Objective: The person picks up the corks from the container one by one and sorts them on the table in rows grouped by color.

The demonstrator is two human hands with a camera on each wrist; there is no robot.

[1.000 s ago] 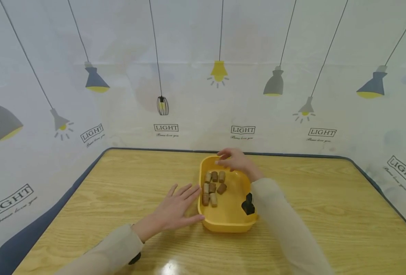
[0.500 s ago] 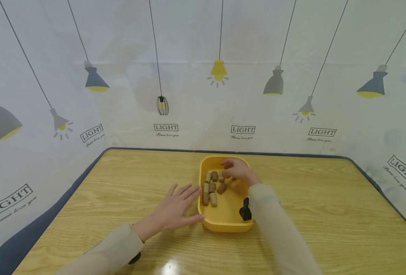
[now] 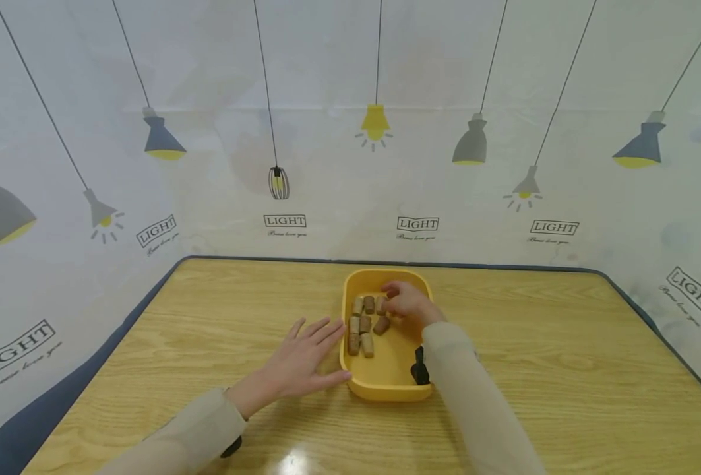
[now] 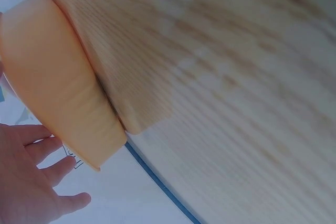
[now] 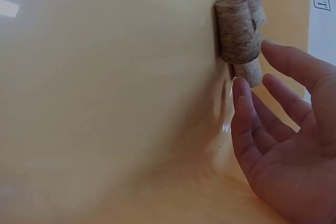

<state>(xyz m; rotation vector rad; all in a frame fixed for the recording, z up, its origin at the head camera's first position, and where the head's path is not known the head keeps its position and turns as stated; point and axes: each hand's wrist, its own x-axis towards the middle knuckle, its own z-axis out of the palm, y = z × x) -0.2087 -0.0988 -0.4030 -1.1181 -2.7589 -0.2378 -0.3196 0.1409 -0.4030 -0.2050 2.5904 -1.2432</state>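
Observation:
A yellow plastic tub (image 3: 388,392) stands on the wooden table, with several brown and pale cork stoppers (image 3: 367,345) lying in its left half. My right hand (image 3: 408,302) reaches into the tub's far part. Its fingertips are at a pale cork (image 3: 380,304) at the right end of the back row. In the right wrist view, the thumb and fingers are bent and spread apart near a pale cork (image 5: 250,73), with a speckled brown cork (image 5: 236,30) beside them; contact is unclear. My left hand (image 3: 303,359) lies with spread fingers against the tub's left rim, holding nothing.
The wooden table (image 3: 237,297) has a dark blue edge (image 3: 279,260). Behind it hangs a pale cloth (image 3: 326,165) printed with lamps. A black wrist device (image 3: 419,369) on the right arm hangs over the tub's near right side.
My right hand has come down from above the tub's far rim into the tub, up to the corks' back row. The left hand and the corks have not visibly moved.

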